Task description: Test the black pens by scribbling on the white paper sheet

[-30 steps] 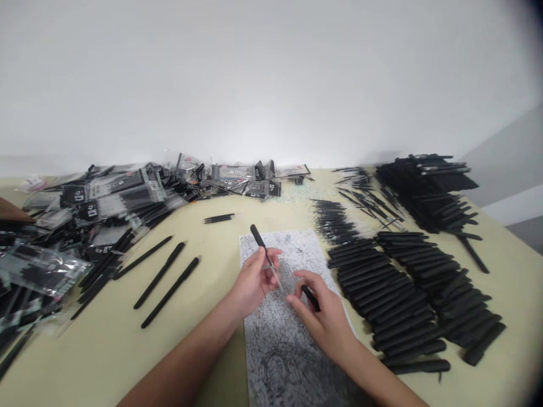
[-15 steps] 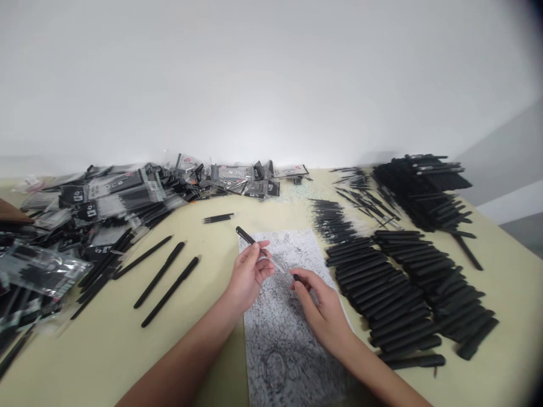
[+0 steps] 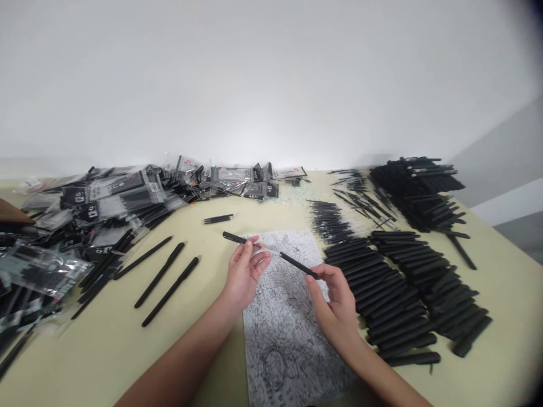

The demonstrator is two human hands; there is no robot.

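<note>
Over a scribbled sheet of paper (image 3: 292, 328), my left hand (image 3: 245, 274) pinches the capped front part of a black pen (image 3: 234, 238). A pale, thin refill (image 3: 271, 250) sticks out of this part to the right. My right hand (image 3: 335, 297) has thumb and fingers closed on the end of a black pen barrel (image 3: 297, 264). The barrel's open end points at the refill's tip; whether they touch, I cannot tell. Left of my hands lie two capped black pens (image 3: 170, 291) and a thinner black one (image 3: 143, 258).
Plastic packets of refills (image 3: 114, 195) are heaped at the left and back. Several short refills (image 3: 218, 219) lie behind my left hand. On the right are rows of black pens (image 3: 394, 294), loose refills (image 3: 328, 220) and a dark pile of pen parts (image 3: 418, 192). A wall (image 3: 271, 85) stands behind.
My right hand has moved right, and the barrel now shows at length, lined up with the refill. The capped part in my left hand has tipped flatter and shifted left.
</note>
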